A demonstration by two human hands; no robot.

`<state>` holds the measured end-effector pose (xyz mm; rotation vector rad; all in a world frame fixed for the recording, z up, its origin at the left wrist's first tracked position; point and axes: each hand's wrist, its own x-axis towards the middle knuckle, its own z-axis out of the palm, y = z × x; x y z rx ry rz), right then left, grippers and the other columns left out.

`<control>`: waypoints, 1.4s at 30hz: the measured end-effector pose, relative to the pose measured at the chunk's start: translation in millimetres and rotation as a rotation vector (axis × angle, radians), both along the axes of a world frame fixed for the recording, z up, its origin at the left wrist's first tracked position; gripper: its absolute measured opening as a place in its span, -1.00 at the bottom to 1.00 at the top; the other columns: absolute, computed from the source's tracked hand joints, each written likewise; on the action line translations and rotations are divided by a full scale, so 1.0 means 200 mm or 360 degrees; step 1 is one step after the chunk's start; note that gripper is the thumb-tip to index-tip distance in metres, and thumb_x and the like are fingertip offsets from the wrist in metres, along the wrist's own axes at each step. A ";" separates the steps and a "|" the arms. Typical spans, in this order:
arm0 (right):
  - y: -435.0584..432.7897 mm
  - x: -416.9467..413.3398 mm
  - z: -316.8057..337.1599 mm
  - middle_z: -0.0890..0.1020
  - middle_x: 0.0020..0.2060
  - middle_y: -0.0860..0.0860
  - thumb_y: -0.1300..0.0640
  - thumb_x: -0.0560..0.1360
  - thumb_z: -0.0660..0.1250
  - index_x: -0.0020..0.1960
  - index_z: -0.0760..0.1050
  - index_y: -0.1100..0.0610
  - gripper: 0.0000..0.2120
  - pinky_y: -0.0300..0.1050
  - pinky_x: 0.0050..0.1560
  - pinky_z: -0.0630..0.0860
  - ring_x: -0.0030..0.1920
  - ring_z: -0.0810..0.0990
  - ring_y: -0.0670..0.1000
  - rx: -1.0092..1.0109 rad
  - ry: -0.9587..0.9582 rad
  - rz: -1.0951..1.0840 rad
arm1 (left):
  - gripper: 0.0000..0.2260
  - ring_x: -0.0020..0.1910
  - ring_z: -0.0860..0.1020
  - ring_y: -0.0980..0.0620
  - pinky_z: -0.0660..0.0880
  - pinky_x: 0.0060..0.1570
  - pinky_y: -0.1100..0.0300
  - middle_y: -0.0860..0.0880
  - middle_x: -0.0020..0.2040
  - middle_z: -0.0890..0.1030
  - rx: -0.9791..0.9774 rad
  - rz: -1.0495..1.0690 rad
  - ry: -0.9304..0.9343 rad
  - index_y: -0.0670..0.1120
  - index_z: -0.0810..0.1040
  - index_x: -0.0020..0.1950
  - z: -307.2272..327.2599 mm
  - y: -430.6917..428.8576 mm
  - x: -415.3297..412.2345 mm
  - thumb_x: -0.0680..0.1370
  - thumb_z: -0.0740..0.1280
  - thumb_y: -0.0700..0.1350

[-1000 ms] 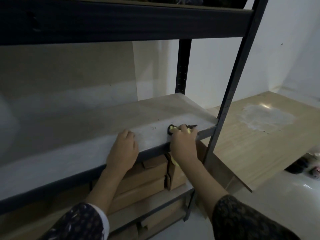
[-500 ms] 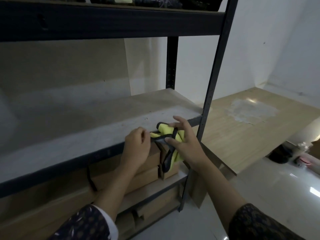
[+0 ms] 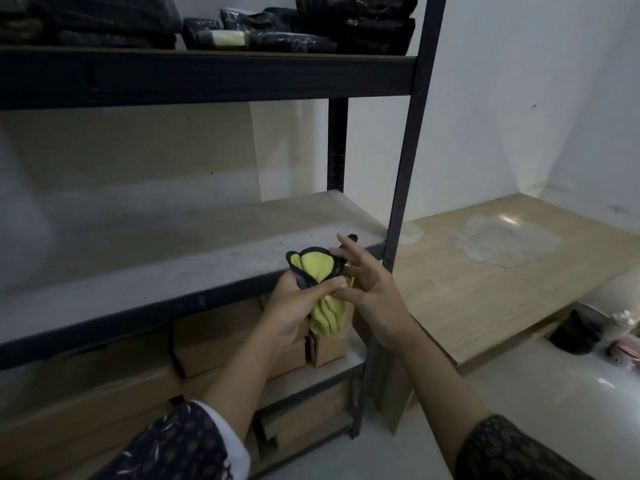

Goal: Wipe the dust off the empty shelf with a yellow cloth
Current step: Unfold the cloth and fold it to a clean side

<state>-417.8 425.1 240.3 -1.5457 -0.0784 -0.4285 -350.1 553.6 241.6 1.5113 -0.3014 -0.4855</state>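
A yellow cloth (image 3: 327, 315) with a dark trim is bunched up in front of the empty shelf (image 3: 194, 251), just off its front edge. My left hand (image 3: 294, 304) grips the cloth around its middle. My right hand (image 3: 363, 282) touches the cloth from the right with spread fingers, thumb and a fingertip pinching its fold. The shelf board is pale and dusty, with a dark metal front rail.
A dark metal upright (image 3: 401, 209) stands right of my hands. Cardboard boxes (image 3: 221, 337) fill the lower shelves. Dark wrapped packages (image 3: 277, 32) lie on the top shelf. A wooden board (image 3: 502, 268) lies to the right, above a white floor.
The cloth went from being pressed on the shelf's front edge by my right hand to being lifted off and gathered between both hands. The view tilted upward.
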 end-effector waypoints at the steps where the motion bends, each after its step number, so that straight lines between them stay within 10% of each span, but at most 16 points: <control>1: -0.03 -0.01 0.00 0.54 0.20 0.00 0.47 0.43 0.30 0.39 0.40 -0.07 -0.35 0.09 0.17 0.56 0.15 0.54 0.09 0.0028 0.0011 -0.0033 | -0.63 0.02 0.65 -0.01 0.57 0.05 0.01 -0.04 0.02 0.69 -0.0037 0.0054 0.0054 -0.08 0.56 0.16 0.00 -0.03 -0.01 0.39 0.51 -0.11; 5: -0.19 -0.04 -0.02 0.47 0.03 0.06 0.37 0.44 0.36 0.32 0.47 -0.03 -0.48 0.20 0.18 0.54 0.08 0.51 0.14 0.0332 0.0103 -0.0260 | -0.69 0.05 0.63 -0.05 0.56 0.06 0.03 -0.09 0.08 0.66 -0.0207 0.0255 0.0183 -0.13 0.53 0.19 -0.04 -0.15 -0.06 0.46 0.43 -0.21; 10: -0.29 -0.10 -0.06 0.51 0.15 -0.04 -0.01 0.24 0.59 0.41 0.23 -0.02 -0.15 -0.01 0.16 0.58 0.17 0.55 -0.06 -0.0185 0.0422 -0.0104 | -0.78 0.03 0.63 -0.09 0.58 -0.03 -0.02 -0.12 0.07 0.65 -0.0439 0.0512 0.0321 -0.12 0.51 0.18 -0.05 -0.31 -0.15 0.54 0.33 -0.21; 17: -0.46 -0.10 -0.12 0.68 -0.06 0.06 0.27 0.49 0.32 0.07 0.58 0.09 -0.80 0.05 -0.03 0.63 -0.02 0.66 0.08 0.0122 0.0341 -0.0292 | -0.74 0.17 0.55 -0.14 0.51 0.14 -0.01 -0.22 0.21 0.56 -0.0603 0.0511 0.0471 -0.22 0.44 0.29 -0.04 -0.48 -0.26 0.60 0.20 -0.26; 20: -0.53 -0.15 -0.09 0.71 -0.15 0.04 0.33 0.56 0.19 -0.01 0.64 0.08 -0.72 -0.17 -0.23 0.58 -0.15 0.67 -0.01 0.0360 0.0303 -0.0092 | -0.74 0.14 0.55 -0.10 0.51 0.05 0.04 -0.20 0.25 0.54 -0.0684 0.0512 0.0570 -0.19 0.44 0.29 -0.06 -0.49 -0.27 0.61 0.19 -0.19; 26: -0.61 -0.18 -0.05 0.67 0.06 0.11 0.32 0.55 0.21 0.14 0.59 0.15 -0.74 -0.04 0.07 0.56 0.07 0.63 0.06 0.0558 0.0322 0.0137 | -0.23 0.20 0.55 -0.14 0.46 0.21 -0.16 -0.10 0.19 0.61 -0.0385 0.0279 0.0611 -0.02 0.51 0.28 -0.06 -0.50 -0.31 0.18 0.48 0.35; 33: -0.72 -0.20 0.02 0.62 0.13 0.11 0.31 0.55 0.19 0.18 0.53 0.13 -0.74 0.05 0.10 0.52 0.10 0.58 0.09 0.0857 0.0303 0.0205 | -0.68 -0.04 0.62 -0.09 0.56 0.04 0.01 -0.15 -0.03 0.64 -0.0275 0.0601 0.0592 -0.19 0.54 0.10 -0.13 -0.54 -0.30 0.39 0.50 -0.25; 42: -0.81 -0.17 0.03 0.60 0.17 0.22 0.30 0.54 0.24 0.25 0.52 0.18 -0.70 0.12 0.18 0.52 0.12 0.58 0.17 0.0772 0.0498 0.0041 | -0.29 0.14 0.56 -0.01 0.54 0.05 0.03 -0.02 0.14 0.59 -0.0033 0.0040 0.0354 -0.03 0.45 0.31 -0.14 -0.50 -0.25 0.22 0.59 0.06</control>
